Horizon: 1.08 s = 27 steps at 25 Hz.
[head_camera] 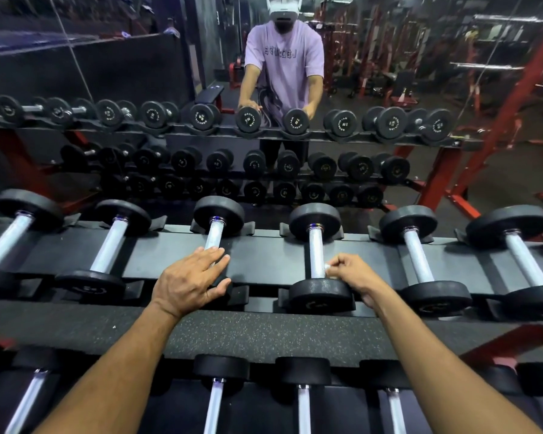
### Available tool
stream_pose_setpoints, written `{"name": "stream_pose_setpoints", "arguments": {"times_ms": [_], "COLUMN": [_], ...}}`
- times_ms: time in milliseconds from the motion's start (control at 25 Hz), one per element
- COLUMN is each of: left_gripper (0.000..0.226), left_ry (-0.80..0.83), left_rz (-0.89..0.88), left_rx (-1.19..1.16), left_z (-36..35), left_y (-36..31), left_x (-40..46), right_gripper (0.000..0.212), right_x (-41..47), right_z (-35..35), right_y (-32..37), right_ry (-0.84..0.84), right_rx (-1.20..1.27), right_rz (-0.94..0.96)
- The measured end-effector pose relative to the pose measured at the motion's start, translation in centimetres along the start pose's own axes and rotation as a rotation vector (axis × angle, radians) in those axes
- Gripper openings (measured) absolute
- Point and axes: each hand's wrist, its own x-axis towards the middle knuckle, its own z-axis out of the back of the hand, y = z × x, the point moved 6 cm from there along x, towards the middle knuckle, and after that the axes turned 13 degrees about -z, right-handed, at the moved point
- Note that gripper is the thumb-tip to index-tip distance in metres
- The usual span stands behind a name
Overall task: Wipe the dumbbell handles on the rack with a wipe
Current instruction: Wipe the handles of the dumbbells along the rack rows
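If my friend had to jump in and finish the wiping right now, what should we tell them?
Left hand: open, resting flat on the near end of the third dumbbell from the left on the top rack; it holds nothing.
Right hand: fingers pinched on a small white wipe, pressed against the low end of the fourth dumbbell's handle.
Done: cannot tell which handles are already clean.
Left: finish this handle, then likely the two dumbbells to the right and the lower row.
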Motion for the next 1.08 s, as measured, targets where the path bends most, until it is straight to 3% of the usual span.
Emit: {"name": "stream_pose_setpoints", "arguments": {"times_ms": [120,240,440,560,720,800,960,1080], "left_gripper": [0.046,0.046,0.045,0.044,0.041,0.041,0.04,0.041], "left_ry": [-0.002,-0.011,-0.016,-0.023,-0.03,-0.036,-0.041,-0.049], "left_rz": [0.008,-0.004,0.005,0.004,0.019,0.022,0.027,0.033], "left_rx": [0.0,0.028,0.024,0.019,0.025,0.024,0.015,0.009], "left_z": [0.3,0.5,0.6,0.6,0.6,0.6,0.7,0.7], "left_y": [-0.1,0.0,-0.1,0.0,-0.1,0.0,0.0,0.2], "left_x": [0.2,0.2,0.3,0.3,0.1,0.2,0.1,0.1], "right_gripper": [0.014,0.012,0.009,0.009,0.013,0.012,0.018,0.023], "right_x": [-0.7,-0.7,-0.3,-0.1,0.1,0.4,0.8,0.3], "right_z": [0.5,0.0,-0.8,-1.5,-5.1,-6.0,-7.0,-7.6], "right_y": [-0.2,2.3,6.4,9.4,10.1,10.0,10.5,8.5], "right_ry": [-0.009,-0.074,-0.302,-0.404,-0.182,-0.115,-0.074,0.194], "right_rx": [-0.118,-0.4,-0.588,-0.932,-1.573,-1.801,-2.023,-1.959], "right_rz": [0.028,0.172,0.377,0.693,1.219,1.207,0.971,0.719]}}
